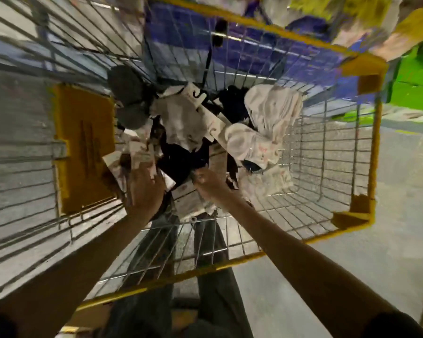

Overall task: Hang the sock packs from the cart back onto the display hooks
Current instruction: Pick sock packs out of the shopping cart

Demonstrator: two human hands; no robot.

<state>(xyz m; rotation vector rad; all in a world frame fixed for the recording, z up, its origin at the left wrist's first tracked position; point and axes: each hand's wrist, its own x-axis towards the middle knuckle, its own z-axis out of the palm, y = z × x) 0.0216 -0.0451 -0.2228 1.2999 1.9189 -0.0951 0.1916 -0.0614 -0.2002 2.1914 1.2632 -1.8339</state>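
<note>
I look straight down into a wire cart with a yellow rim. A heap of sock packs lies on its floor: white packs, a white pack with a black hanger hook, black packs and grey socks. My left hand reaches into the heap and grips a white-carded pack at the cart's left side. My right hand is curled round the card of a black pack in the middle. The picture is blurred by motion.
A yellow plastic flap forms the cart's left end, with more wire grid beyond it. Blue shelving and green and yellow goods lie past the far rim. Grey floor shows on the right. My legs stand below the cart.
</note>
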